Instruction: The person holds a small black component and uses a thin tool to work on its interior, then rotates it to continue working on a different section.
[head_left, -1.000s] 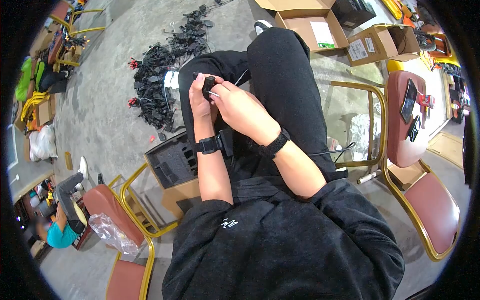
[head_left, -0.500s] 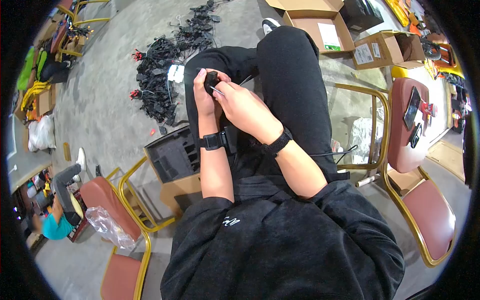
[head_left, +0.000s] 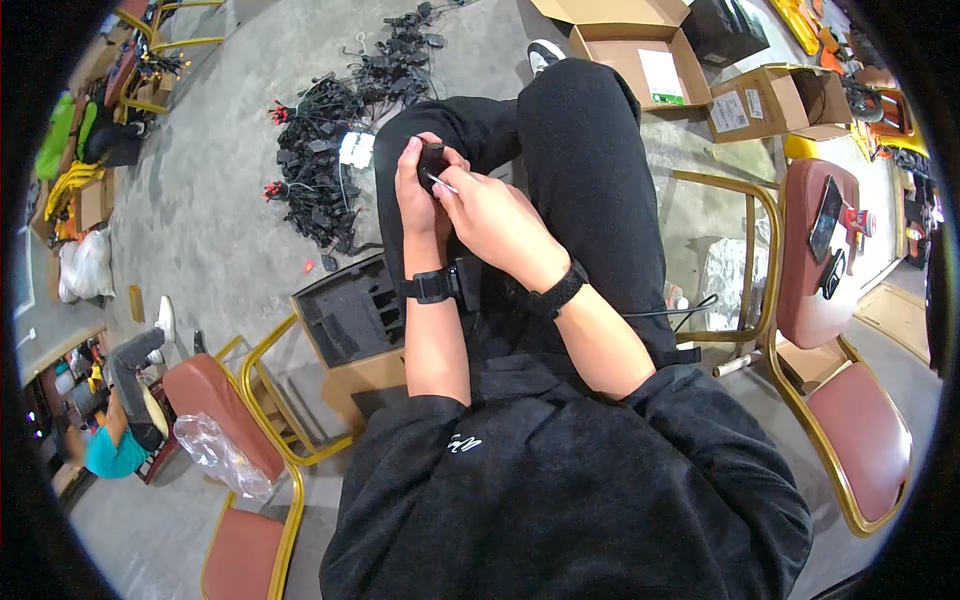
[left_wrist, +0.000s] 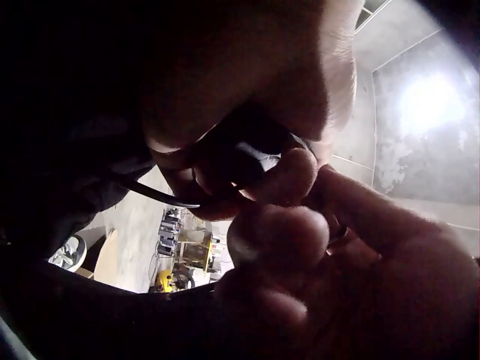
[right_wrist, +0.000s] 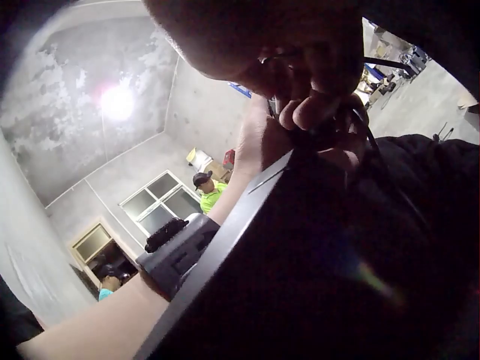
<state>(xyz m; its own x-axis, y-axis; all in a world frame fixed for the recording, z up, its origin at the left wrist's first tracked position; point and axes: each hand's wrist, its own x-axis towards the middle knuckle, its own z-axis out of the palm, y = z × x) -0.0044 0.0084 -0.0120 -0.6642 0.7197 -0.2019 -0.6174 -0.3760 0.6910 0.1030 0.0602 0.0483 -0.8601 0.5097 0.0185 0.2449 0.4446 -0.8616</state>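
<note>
A person in a black sweatshirt (head_left: 560, 500) sits with one leg crossed over the other, both hands raised above the lap. The left hand (head_left: 418, 195) curls its fingers and thumb round a small black part (head_left: 431, 160), holding it upright in front of the knee. The right hand (head_left: 490, 222) is just beside it, touching the left, its fingertips pinching a thin metal pin (head_left: 441, 182) whose tip meets the black part. In the left wrist view the curled fingers (left_wrist: 281, 176) close over the dark part and a thin black wire (left_wrist: 161, 196) runs out to the side; the right wrist view shows the fingers (right_wrist: 319, 105) bunched on the same small piece, though it is too dark to make out more. Each wrist carries a black strap.

Just left of the legs, on the floor, stands a cardboard box with black foam (head_left: 350, 315). Beside it is a red chair with a gold frame (head_left: 225, 420), a clear plastic bag (head_left: 215, 455) lying on the seat. On the right stands another red chair (head_left: 830, 260) with a phone (head_left: 826, 217) on it. Farther off, a heap of black cables (head_left: 320, 160) lies on the concrete floor (head_left: 200, 230), and open cardboard boxes (head_left: 640, 45) sit beyond the knees.
</note>
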